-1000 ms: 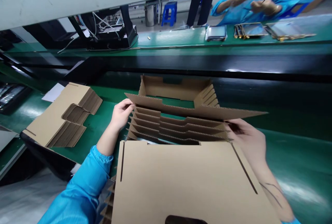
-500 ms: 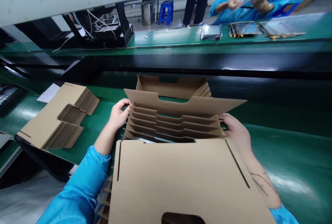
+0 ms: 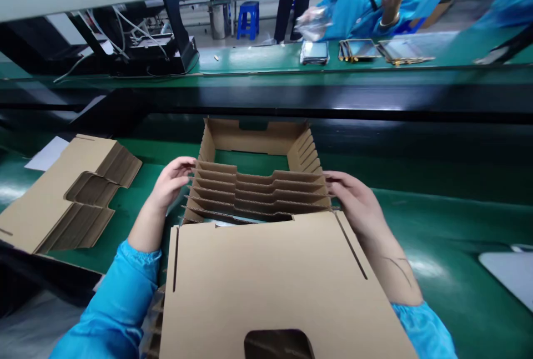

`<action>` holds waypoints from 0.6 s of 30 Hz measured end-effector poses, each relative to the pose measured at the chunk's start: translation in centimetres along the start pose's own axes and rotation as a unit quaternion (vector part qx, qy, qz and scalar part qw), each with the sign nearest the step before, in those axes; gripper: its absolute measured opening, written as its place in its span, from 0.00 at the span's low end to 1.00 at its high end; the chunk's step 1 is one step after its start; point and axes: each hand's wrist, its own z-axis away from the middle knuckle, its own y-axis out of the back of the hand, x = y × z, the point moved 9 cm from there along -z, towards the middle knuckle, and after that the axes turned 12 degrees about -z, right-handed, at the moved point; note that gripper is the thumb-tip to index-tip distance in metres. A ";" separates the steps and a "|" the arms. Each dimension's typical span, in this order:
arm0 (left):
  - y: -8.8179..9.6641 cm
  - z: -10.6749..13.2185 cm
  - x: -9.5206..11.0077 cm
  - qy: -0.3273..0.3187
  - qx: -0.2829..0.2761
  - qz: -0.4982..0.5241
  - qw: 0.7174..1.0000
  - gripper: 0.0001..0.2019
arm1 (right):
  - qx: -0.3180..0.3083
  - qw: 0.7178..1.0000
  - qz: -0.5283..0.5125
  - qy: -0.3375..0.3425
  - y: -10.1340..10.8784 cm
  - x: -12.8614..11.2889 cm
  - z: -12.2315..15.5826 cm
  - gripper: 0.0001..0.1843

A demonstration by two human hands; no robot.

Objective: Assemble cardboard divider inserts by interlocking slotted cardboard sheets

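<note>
A brown cardboard frame (image 3: 225, 138) with slotted side walls lies in front of me, and several notched dividers stand crosswise in its nearer part. My left hand (image 3: 170, 182) has its fingers closed at the left end of the farthest cardboard divider (image 3: 215, 167). At that divider's right end is my right hand (image 3: 353, 198), thumb and fingers closed around the corner; its fingertips are partly hidden. A large flat cardboard sheet (image 3: 266, 270) with slits and a cut-out covers the near side, hiding what is beneath it.
On the left lies a stack of notched cardboard sheets (image 3: 45, 187) beside white paper (image 3: 48, 152). Across the bench, flat glass-like panels (image 3: 360, 49) lie in front of a co-worker (image 3: 350, 4) in blue. A pale flat object (image 3: 510, 273) sits at the right edge.
The farthest divider, which stood raised and slanted above the frame, now sits down in the slots level with the others. Both hands went down with it. The view has shifted right.
</note>
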 end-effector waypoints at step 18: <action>-3.0 1.6 3.6 -0.049 -0.110 0.025 0.992 0.52 | -0.116 0.985 -0.121 0.039 -2.6 -3.5 1.8 0.53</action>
